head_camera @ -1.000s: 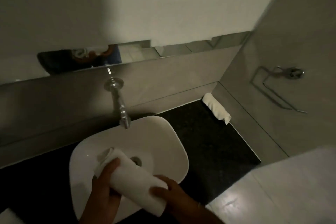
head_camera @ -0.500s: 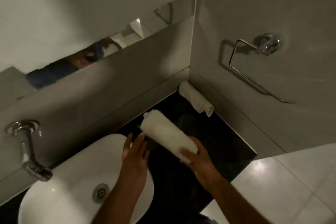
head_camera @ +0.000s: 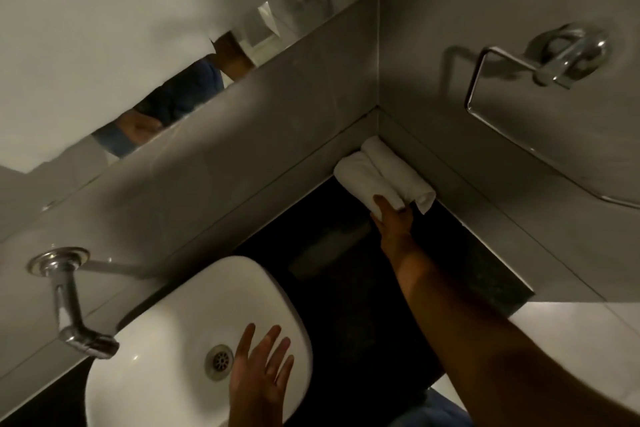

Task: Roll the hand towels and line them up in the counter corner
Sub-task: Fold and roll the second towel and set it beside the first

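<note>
Nearest the camera, the left hand [head_camera: 259, 378] hovered flat over the white basin [head_camera: 166, 350], fingers spread wide, holding nothing. The basin's drain [head_camera: 219, 361] sat just beside the thumb side of that hand. A chrome tap [head_camera: 71, 308] reached out from the back wall, its spout over the basin's left rim.

Beyond the basin, the dark worktop [head_camera: 363, 288] ran on toward its far right corner. The right arm stretched across it, and the right hand [head_camera: 393, 222] was at the near end of a rolled white towel [head_camera: 362, 180], fingers closed onto that end, thumb on top. This towel lay on the worktop in the far right corner, its far end close to the back wall.

Touching it, side by side, was a second rolled towel [head_camera: 398, 173], tucked against the right-hand wall, with a loose flap poking out at its near end. Both rolls pointed the same way, parallel, filling the corner.

Higher up on the right wall hung a chrome towel ring [head_camera: 512, 69]. On the back wall, a mirror strip [head_camera: 180, 94] showed a blurred reflection of blue cloth and an arm.
</note>
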`<move>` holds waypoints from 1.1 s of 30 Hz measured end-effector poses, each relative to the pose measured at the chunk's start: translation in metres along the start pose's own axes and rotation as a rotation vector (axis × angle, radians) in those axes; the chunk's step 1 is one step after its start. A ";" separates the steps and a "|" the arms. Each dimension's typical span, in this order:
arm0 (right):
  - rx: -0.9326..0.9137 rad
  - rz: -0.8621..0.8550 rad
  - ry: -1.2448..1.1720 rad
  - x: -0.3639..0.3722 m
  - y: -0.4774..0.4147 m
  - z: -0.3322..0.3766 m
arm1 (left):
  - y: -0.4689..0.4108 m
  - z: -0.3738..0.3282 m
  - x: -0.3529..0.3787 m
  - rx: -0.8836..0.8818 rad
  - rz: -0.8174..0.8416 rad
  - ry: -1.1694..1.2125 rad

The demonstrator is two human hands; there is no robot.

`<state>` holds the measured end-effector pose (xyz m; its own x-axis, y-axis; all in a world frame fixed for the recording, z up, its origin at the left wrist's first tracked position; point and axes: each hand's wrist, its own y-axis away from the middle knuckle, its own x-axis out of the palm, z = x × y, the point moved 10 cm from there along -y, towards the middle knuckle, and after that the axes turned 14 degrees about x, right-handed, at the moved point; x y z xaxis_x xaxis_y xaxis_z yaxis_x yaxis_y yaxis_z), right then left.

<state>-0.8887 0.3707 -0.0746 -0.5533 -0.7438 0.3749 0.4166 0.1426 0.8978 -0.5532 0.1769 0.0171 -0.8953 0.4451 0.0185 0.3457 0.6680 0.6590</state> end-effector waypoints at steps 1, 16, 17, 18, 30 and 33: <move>0.009 0.009 -0.035 0.002 0.000 0.002 | 0.002 0.003 -0.002 -0.027 -0.018 -0.004; -0.664 -0.724 1.167 -0.027 0.061 0.035 | 0.017 -0.002 -0.010 -0.057 -0.042 0.036; -0.796 -0.714 1.256 -0.016 0.068 0.034 | 0.018 -0.003 -0.012 -0.052 -0.041 0.038; -0.937 -0.641 1.371 0.002 0.072 0.029 | 0.018 -0.003 -0.014 -0.047 -0.039 0.045; -1.330 0.054 2.538 0.119 0.020 -0.024 | 0.045 0.026 -0.032 -0.070 -0.027 0.149; -1.121 -0.029 2.781 0.110 -0.011 -0.015 | 0.047 0.035 -0.037 -0.070 -0.059 0.168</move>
<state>-0.9433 0.2774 -0.0463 0.1963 0.3491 -0.9163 0.7328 0.5687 0.3737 -0.4943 0.2128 0.0209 -0.9497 0.2968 0.0998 0.2762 0.6439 0.7135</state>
